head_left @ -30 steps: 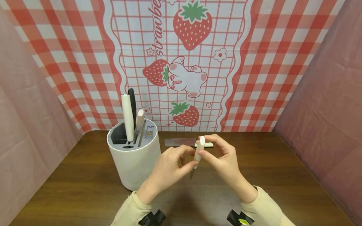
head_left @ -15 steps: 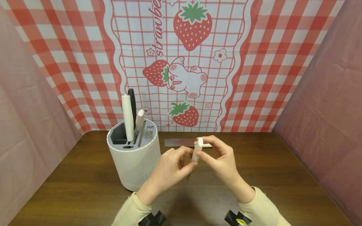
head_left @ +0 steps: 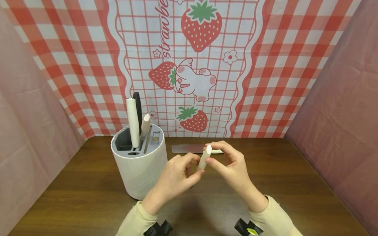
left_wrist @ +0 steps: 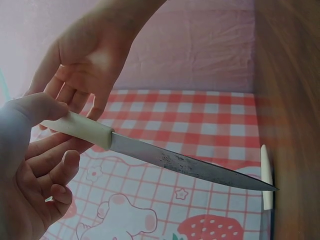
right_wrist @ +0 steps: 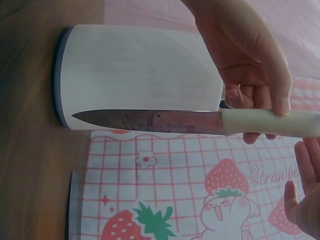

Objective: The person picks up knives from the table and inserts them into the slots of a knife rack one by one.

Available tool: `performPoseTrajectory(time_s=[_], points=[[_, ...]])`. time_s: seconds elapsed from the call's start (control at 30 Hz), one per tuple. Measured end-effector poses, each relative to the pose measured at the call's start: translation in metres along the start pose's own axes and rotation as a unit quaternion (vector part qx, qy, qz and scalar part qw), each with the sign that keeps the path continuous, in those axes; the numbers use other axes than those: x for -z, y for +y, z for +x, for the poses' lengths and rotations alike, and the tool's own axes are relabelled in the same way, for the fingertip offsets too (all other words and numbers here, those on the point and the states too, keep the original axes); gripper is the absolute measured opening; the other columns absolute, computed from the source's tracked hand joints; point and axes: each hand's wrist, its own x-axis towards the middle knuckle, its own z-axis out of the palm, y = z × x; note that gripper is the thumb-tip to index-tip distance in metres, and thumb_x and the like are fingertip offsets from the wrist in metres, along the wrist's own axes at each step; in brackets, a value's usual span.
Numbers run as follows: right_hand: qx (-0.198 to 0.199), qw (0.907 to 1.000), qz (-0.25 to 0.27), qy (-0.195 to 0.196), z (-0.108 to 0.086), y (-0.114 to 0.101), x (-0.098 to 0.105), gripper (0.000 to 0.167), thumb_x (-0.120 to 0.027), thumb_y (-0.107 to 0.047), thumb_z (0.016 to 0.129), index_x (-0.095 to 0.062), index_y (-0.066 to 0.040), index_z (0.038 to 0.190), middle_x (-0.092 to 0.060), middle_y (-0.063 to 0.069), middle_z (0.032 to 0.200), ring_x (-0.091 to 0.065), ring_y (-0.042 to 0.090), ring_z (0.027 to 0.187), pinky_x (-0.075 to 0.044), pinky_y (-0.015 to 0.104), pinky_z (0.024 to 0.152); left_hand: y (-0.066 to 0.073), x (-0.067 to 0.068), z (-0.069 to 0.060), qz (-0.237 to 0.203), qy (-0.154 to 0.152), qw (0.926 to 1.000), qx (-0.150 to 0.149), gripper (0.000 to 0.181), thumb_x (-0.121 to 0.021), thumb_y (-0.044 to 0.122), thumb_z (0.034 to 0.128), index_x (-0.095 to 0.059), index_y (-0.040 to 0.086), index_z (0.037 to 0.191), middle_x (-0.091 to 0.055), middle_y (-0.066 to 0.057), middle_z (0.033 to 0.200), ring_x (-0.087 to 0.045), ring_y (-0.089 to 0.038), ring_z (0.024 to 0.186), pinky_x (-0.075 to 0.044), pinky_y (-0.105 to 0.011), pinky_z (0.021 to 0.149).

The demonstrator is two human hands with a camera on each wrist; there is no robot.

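Note:
My left hand (head_left: 178, 173) and right hand (head_left: 233, 167) together pinch the off-white handle of a kitchen knife (head_left: 203, 159) above the table. The left thumb and fingers grip the handle near the blade, while the right thumb and index finger hold its butt end. The blade (left_wrist: 190, 165) points down toward the tabletop and shows dark marks along its side; in the head view it is hidden behind the left hand. Left of the hands stands a white round knife block (head_left: 141, 173) with a grey slotted top, holding a white-handled knife (head_left: 133, 123), a black handle (head_left: 138, 113) and a pale handle (head_left: 145, 124).
Behind the hands a broad-bladed knife (head_left: 187, 148) with a white handle lies flat on the brown wooden table (head_left: 280, 183). A strawberry-print checked cloth (head_left: 200, 82) hangs at the back, with pink cloth on both sides.
The held knife has shifted slightly left and its tilt has changed; its blade tip, visible earlier in the head view, is now out of sight there. The right hand has moved slightly left.

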Motion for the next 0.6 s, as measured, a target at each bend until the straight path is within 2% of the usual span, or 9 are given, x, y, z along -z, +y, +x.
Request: performPoseTrajectory(time_s=[0.23, 0.47, 0.6], points=[[0.035, 0.999, 0.022, 0.014, 0.0036, 0.0013, 0.001, 0.027, -0.067, 0.007, 0.075, -0.061, 0.006, 0.101, -0.065, 0.003, 0.101, -0.058, 0.013, 0.094, -0.045, 0.023, 0.084, -0.0019, -0.0001, -0.0006, 0.006, 0.0, 1.0, 0.0, 0.021, -0.072, 0.019, 0.0739, -0.062, 0.018, 0.092, -0.065, 0.012, 0.08, -0.043, 0.0, 0.056, -0.033, -0.014, 0.055], [0.033, 0.9988, 0.014, 0.035, 0.0042, 0.0013, 0.0016, 0.023, -0.065, 0.012, 0.074, -0.063, 0.005, 0.096, -0.066, 0.0, 0.095, -0.056, 0.016, 0.099, -0.041, 0.024, 0.092, -0.0033, 0.0015, -0.001, 0.004, 0.007, 1.0, 0.003, 0.021, -0.071, 0.02, 0.074, -0.062, 0.018, 0.093, -0.066, 0.012, 0.082, -0.044, -0.001, 0.056, -0.034, -0.014, 0.056], [0.032, 0.9985, 0.022, 0.038, 0.0057, 0.0041, 0.0034, 0.02, -0.062, 0.014, 0.075, -0.062, 0.007, 0.094, -0.066, 0.002, 0.092, -0.058, 0.013, 0.093, -0.044, 0.022, 0.088, -0.0049, 0.003, -0.0006, 0.013, 0.008, 0.9999, -0.002, 0.022, -0.071, 0.021, 0.074, -0.062, 0.017, 0.093, -0.066, 0.011, 0.081, -0.045, -0.003, 0.057, -0.033, -0.014, 0.056]])
